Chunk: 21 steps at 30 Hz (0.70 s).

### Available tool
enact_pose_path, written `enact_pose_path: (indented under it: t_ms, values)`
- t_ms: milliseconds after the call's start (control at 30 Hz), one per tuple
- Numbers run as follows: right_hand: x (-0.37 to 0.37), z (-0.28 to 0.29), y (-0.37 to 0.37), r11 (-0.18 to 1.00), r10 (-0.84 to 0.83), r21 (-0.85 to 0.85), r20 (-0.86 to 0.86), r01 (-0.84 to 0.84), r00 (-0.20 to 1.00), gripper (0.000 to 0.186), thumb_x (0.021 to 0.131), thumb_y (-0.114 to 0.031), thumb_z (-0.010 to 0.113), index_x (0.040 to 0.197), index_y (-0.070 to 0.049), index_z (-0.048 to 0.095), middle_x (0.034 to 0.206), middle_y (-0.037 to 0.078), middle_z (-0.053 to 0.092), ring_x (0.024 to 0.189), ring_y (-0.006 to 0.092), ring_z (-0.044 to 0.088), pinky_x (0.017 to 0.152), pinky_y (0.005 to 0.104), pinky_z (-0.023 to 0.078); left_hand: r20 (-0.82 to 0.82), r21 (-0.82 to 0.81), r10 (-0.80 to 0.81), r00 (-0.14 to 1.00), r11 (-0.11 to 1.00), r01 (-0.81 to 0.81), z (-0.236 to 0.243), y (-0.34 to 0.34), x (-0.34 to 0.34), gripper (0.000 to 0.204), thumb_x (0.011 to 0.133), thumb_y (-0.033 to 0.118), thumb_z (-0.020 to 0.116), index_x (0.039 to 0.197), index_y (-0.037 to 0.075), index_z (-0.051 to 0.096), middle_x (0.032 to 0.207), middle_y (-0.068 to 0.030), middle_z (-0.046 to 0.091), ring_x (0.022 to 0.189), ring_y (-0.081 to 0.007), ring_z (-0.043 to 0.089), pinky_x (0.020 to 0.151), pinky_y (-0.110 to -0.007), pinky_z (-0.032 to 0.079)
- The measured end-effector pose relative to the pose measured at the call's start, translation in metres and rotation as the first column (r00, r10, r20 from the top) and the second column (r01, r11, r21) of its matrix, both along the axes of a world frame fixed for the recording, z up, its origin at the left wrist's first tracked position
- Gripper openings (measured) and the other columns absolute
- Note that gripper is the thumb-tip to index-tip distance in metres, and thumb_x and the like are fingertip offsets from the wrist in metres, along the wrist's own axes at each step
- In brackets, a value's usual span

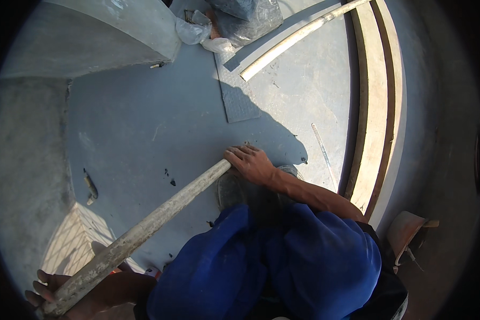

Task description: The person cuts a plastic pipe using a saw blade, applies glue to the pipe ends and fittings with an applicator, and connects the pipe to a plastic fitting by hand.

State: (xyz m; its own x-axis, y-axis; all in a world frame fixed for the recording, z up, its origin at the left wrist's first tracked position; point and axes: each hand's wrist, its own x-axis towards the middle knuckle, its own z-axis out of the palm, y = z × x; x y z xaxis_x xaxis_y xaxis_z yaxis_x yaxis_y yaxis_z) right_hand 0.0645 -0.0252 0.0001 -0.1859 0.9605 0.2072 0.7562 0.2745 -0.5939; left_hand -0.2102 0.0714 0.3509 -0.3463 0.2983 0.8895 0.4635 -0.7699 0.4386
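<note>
A long, pale round pole (154, 213) with a worn, dirt-streaked surface slants across the lower left, its far end near the middle of the view. My right hand (249, 162) is closed over that far end. At the lower left, my left hand (64, 293) grips the nearer part, with its fingers curling out past the pole's left side. Below my right hand are my dark shoes (230, 192) on the grey floor, and my blue-clothed knees (320, 256) are bent beneath me.
Two long wooden beams (376, 106) lie along the right. Another pale pole (298, 40) lies at the back, beside plastic bags (194, 29) and a flat grey board (237, 101). A thin strip (322, 149) and a small tool (90, 185) rest on the floor. A hard hat (405, 232) sits at right.
</note>
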Motion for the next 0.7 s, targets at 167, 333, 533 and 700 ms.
enact_pose_path:
  t_ms: [167, 333, 533, 700]
  values:
    - [0.000, 0.000, 0.000, 0.998, -0.027, 0.060, -0.007, 0.027, 1.000, 0.033, 0.079, -0.020, 0.059, 0.108, -0.006, 0.051, 0.106, 0.011, 0.061, 0.102, 0.0268, 0.059, 0.086, 0.0373, 0.047, 0.099, -0.075, -0.512, 0.853, 0.851, 0.520, 0.010, -0.010, -0.025, 0.034, 0.081, 0.020, 0.048, 0.101, -0.007, 0.046, 0.099, -0.0243, 0.050, 0.063, -0.0298, 0.052, 0.076, -0.054, 0.046]
    - [0.002, 0.003, 0.001, 0.995, -0.037, 0.089, 0.010, 0.036, 0.999, 0.036, 0.077, -0.022, 0.061, 0.109, -0.007, 0.051, 0.097, 0.009, 0.059, 0.095, 0.0243, 0.058, 0.088, 0.0369, 0.045, 0.124, -0.121, -0.460, 0.879, 0.873, 0.473, 0.004, -0.009, -0.036, 0.033, 0.079, 0.022, 0.048, 0.099, -0.005, 0.043, 0.089, -0.0166, 0.048, 0.056, -0.0239, 0.046, 0.071, -0.049, 0.041]
    - [0.044, 0.038, -0.050, 0.998, -0.005, 0.068, -0.160, 0.016, 0.987, 0.028, 0.075, -0.024, 0.065, 0.095, -0.009, 0.053, 0.080, 0.007, 0.052, 0.078, 0.0206, 0.055, 0.071, 0.0335, 0.044, 0.466, -0.169, -0.577, 0.671, 0.686, 0.708, -0.005, -0.020, -0.059, 0.018, 0.089, 0.017, 0.040, 0.093, 0.000, 0.040, 0.080, -0.0072, 0.042, 0.057, -0.0138, 0.042, 0.064, -0.034, 0.040]
    - [0.069, 0.025, -0.086, 0.982, -0.179, -0.076, -0.075, 0.173, 0.981, 0.021, 0.071, -0.022, 0.067, 0.075, -0.008, 0.053, 0.063, 0.004, 0.048, 0.057, 0.0214, 0.051, 0.051, 0.0334, 0.041, 0.420, -0.550, 0.062, 0.906, 0.811, 0.200, -0.093, -0.020, -0.013, 0.019, 0.095, 0.026, 0.043, 0.091, 0.007, 0.039, 0.077, 0.0002, 0.039, 0.060, -0.0081, 0.037, 0.054, -0.022, 0.035]
